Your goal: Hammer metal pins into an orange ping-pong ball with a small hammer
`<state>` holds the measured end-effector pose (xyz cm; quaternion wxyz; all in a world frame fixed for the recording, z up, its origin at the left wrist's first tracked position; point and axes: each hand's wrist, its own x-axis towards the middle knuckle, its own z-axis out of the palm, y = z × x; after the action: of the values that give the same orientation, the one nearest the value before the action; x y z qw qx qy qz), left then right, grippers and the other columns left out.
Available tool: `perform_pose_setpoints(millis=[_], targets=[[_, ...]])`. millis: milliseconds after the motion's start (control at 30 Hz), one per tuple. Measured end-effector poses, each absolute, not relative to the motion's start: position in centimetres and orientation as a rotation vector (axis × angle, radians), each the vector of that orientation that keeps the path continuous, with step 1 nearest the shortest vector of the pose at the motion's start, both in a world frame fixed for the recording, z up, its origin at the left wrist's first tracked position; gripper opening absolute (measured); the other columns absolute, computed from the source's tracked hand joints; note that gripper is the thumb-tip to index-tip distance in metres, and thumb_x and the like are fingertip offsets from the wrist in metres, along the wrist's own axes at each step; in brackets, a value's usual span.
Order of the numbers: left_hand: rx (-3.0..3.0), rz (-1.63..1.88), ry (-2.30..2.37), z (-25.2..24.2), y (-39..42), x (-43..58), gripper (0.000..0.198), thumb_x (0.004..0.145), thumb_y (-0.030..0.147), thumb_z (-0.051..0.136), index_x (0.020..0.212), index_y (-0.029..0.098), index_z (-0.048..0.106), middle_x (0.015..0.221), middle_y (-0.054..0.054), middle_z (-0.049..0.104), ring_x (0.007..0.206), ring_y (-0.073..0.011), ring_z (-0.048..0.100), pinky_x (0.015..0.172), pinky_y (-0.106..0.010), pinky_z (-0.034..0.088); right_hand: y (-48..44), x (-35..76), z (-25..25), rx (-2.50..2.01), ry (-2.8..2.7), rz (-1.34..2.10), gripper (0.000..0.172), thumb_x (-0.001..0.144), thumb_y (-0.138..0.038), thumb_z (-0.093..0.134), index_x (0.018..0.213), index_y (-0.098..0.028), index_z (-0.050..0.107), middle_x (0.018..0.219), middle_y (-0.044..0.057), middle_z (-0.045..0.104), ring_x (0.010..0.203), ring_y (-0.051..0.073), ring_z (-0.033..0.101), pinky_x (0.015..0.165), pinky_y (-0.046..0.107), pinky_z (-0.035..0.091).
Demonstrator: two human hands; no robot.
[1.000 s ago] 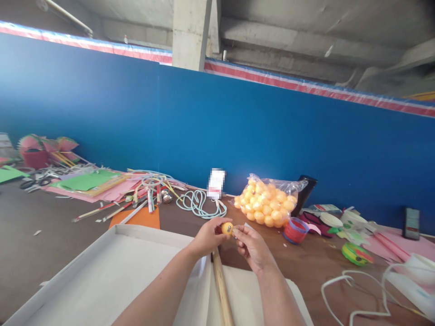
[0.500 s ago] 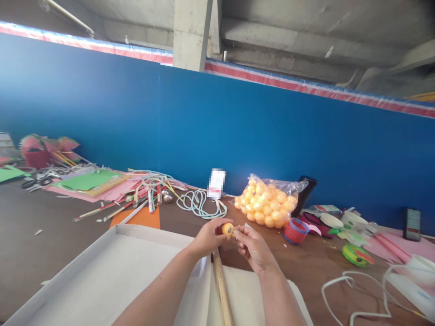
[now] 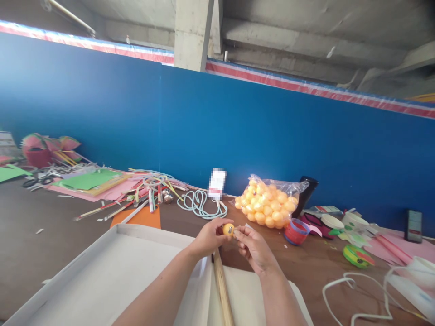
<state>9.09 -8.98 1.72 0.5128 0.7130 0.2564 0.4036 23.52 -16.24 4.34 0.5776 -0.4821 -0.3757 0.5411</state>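
Observation:
An orange ping-pong ball [image 3: 228, 229] with a small black-and-white spot on its face is pinched in my left hand [image 3: 212, 234]. Close against the ball's right side is my right hand [image 3: 250, 243], thumb and forefinger pressed together. Whatever those fingertips hold is too small to make out. Beneath my hands, a wooden stick [image 3: 222, 290] lies between a shallow white box lid [image 3: 146, 271] and pale paper sheets [image 3: 246, 290].
Behind my hands stand a clear bag of orange balls [image 3: 267, 206] and a red-and-blue round tub [image 3: 297, 231]. Light-blue cord [image 3: 200, 204] lies coiled near a badge. Coloured paper [image 3: 91, 179] and sticks lie left; a phone [image 3: 413, 225] leans right. A blue partition [image 3: 204, 122] rises behind.
Almost nothing differs. The spotted ball has stayed in my left hand, with my right fingertips still beside it; the whole view has shifted very slightly.

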Motion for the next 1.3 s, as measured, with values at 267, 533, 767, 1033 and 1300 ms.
perform_pose_setpoints(millis=[267,533,767,1033,1300], targets=[[1.731,0.982,0.638,1.78,-9.17,9.03,0.043,0.064,0.019,0.063,0.107,0.023,0.060,0.102,-0.004,0.058,0.084,-0.0160,0.054,0.072,-0.026,0.045,-16.01,23.73,3.88,-1.093,-0.884,1.282,0.019,0.070,-0.029,0.070,0.078,-0.015,0.061,0.062,-0.004,0.049,0.047,0.003,0.033,0.040,0.013,0.026],[1.722,0.959,0.655,1.72,-9.24,9.12,0.044,0.064,0.018,0.063,0.107,0.022,0.060,0.102,-0.004,0.059,0.084,-0.0164,0.055,0.072,-0.026,0.045,-15.92,23.99,3.42,-1.063,-0.890,1.301,0.017,0.070,-0.028,0.070,0.077,-0.015,0.061,0.062,-0.004,0.050,0.048,0.003,0.037,0.043,0.014,0.037],[1.734,0.965,0.660,1.79,-9.49,9.12,0.042,0.064,0.021,0.065,0.106,0.021,0.060,0.103,-0.005,0.059,0.085,-0.0169,0.055,0.075,-0.027,0.045,-16.05,23.76,3.80,-1.041,-0.826,1.356,0.017,0.069,-0.027,0.072,0.076,-0.016,0.061,0.063,-0.004,0.052,0.050,0.003,0.041,0.059,0.021,0.051],[1.771,0.967,0.665,1.78,-9.52,9.08,0.040,0.065,0.022,0.063,0.105,0.022,0.061,0.102,-0.004,0.060,0.087,-0.0177,0.056,0.077,-0.028,0.044,-16.23,23.55,4.13,-1.001,-0.826,1.376,0.020,0.065,-0.029,0.074,0.072,-0.016,0.061,0.056,-0.005,0.050,0.051,0.005,0.047,0.071,0.029,0.053],[1.810,0.982,0.673,1.81,-9.68,9.14,0.039,0.066,0.021,0.062,0.105,0.022,0.062,0.101,-0.005,0.061,0.087,-0.0180,0.056,0.077,-0.027,0.044,-16.20,23.61,4.02,-0.988,-0.827,1.373,0.017,0.067,-0.026,0.072,0.071,-0.016,0.060,0.054,-0.006,0.049,0.051,0.005,0.047,0.070,0.030,0.054]])
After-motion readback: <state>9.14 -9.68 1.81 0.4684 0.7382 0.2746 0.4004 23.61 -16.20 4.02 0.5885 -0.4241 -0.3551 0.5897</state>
